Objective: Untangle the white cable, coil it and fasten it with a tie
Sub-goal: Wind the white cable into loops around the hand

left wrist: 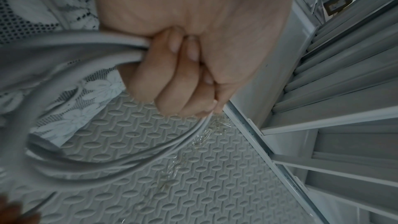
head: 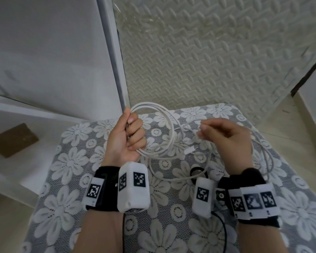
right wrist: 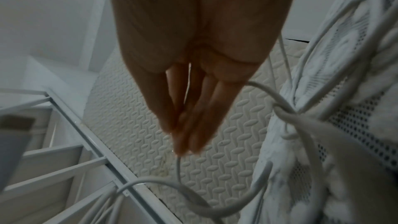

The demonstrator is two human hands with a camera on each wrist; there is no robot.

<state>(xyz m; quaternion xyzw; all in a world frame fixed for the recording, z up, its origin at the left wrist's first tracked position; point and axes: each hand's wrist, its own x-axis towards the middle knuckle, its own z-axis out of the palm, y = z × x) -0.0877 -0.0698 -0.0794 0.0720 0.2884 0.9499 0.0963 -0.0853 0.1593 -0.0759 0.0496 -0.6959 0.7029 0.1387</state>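
The white cable (head: 172, 125) is partly wound into a coil above the lace-covered table. My left hand (head: 133, 134) grips one side of the coil in a fist; in the left wrist view the left hand (left wrist: 183, 77) is curled round several strands of the cable (left wrist: 107, 161). My right hand (head: 202, 130) is to the right of the coil and pinches a loose strand between thumb and fingertips. In the right wrist view the right hand (right wrist: 183, 142) has its fingers pressed together on the thin cable (right wrist: 178, 168). A white connector (head: 190, 150) hangs near the coil's lower edge. A black ring-shaped tie (head: 197, 172) lies on the cloth between my wrists.
The table (head: 71, 161) carries a grey cloth with white lace flowers, and loose cable trails along its right side (head: 268, 157). A white shelf frame (head: 113, 52) stands at the left with a brown block (head: 13, 139) on it. Embossed foam matting (head: 208, 61) covers the floor beyond.
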